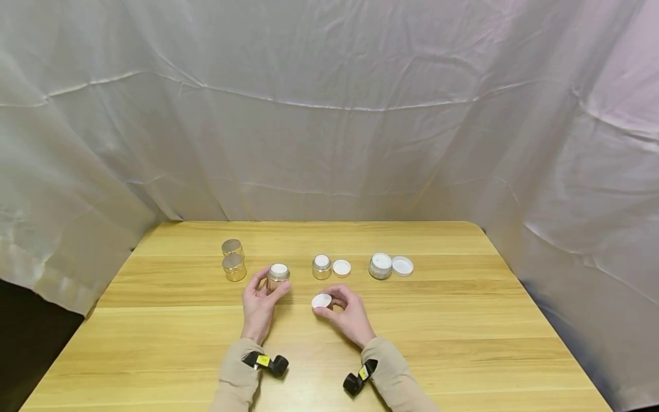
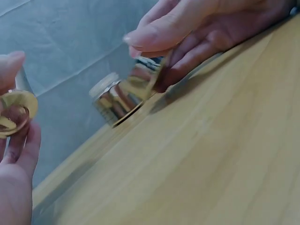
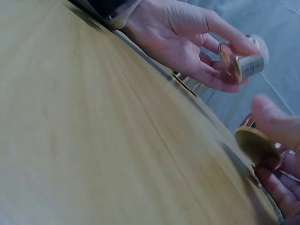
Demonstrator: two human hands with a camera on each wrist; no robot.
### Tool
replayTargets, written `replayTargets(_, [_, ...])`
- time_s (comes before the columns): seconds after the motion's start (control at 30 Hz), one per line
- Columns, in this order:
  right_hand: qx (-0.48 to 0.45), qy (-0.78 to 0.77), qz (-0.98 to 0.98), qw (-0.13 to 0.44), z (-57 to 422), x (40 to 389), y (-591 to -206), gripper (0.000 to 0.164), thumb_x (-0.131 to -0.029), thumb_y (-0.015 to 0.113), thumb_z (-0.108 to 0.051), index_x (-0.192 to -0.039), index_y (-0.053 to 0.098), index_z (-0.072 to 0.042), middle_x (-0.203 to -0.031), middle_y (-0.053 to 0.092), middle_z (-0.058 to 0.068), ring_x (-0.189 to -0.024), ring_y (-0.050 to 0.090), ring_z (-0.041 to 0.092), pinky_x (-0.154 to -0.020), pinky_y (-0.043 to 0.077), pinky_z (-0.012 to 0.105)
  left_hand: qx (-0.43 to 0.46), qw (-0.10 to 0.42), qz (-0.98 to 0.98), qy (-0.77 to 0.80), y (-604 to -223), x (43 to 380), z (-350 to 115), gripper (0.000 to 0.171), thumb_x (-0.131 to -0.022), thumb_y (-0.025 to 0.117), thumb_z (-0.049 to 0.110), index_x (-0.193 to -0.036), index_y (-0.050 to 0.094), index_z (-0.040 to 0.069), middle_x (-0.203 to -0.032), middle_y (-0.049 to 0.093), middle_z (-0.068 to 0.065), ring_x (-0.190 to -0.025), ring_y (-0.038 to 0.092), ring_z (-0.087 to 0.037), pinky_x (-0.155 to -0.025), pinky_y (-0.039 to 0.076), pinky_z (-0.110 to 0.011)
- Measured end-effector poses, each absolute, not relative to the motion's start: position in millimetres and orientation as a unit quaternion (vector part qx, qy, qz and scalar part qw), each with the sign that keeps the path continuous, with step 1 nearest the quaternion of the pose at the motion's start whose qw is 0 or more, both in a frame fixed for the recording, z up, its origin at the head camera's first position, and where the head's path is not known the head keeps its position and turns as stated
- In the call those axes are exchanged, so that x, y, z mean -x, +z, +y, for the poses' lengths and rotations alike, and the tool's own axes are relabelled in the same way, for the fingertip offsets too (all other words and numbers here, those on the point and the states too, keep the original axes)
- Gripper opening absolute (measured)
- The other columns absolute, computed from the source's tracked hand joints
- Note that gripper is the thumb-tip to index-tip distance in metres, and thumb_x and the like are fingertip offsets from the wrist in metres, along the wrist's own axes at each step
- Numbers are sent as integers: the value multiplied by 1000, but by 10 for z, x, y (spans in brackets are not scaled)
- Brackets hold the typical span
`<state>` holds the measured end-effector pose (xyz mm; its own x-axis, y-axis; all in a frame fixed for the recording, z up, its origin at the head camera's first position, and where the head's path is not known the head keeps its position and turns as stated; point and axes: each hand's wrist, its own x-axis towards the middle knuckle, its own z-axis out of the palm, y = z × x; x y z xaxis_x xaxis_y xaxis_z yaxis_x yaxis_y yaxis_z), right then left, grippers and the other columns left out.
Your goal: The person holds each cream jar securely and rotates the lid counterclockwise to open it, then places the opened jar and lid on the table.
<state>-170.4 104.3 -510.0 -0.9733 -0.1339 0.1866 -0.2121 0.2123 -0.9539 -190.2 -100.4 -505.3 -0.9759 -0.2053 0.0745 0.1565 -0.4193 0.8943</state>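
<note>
My left hand grips an uncapped gold cosmetic jar by its sides, its white top facing up. In the left wrist view, the rounded gold base of this held jar shows at the left edge. Across from it, my right hand pinches a gold lid between thumb and fingers, white inside turned upward. Its gold outer face is visible in the right wrist view. Jar and lid are apart, with a gap of tabletop between the hands.
Two capped gold jars stand at the left. Behind the hands are an uncapped gold jar with a lid beside it, and a silvery jar with its lid. Grey curtains surround the wooden table.
</note>
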Motion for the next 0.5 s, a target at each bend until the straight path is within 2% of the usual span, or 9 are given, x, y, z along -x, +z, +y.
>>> replayTargets(0.1, [-133, 567, -812, 45, 1025, 1685, -5094, 46, -76, 87, -12, -117, 67, -5, -115, 72, 12, -104, 72, 28, -94, 58, 25, -30, 122, -552, -824, -5059, 1924, -1038, 55, -77, 72, -19, -125, 57, 3, -115, 58, 4, -102, 67, -5, -87, 58, -17])
replayTargets(0.3, [-177, 479, -855, 89, 957, 1700, -5133, 51, -76, 86, -17, -121, 66, -5, -118, 73, 11, -108, 71, 26, -101, 56, 40, -48, 140, -591, -793, -5054, 1934, -1040, 58, -79, 76, -12, -130, 53, -1, -117, 56, 7, -100, 66, 0, -88, 56, -14])
replayTargets(0.5, [-214, 396, -884, 126, 848, 1736, -5173, 49, -83, 82, -20, -126, 64, -6, -122, 72, 13, -112, 69, 28, -100, 56, 45, -60, 166, -614, -770, -5071, 1942, -1041, 57, -83, 77, -6, -134, 52, -2, -121, 61, 3, -103, 64, 3, -91, 53, -10])
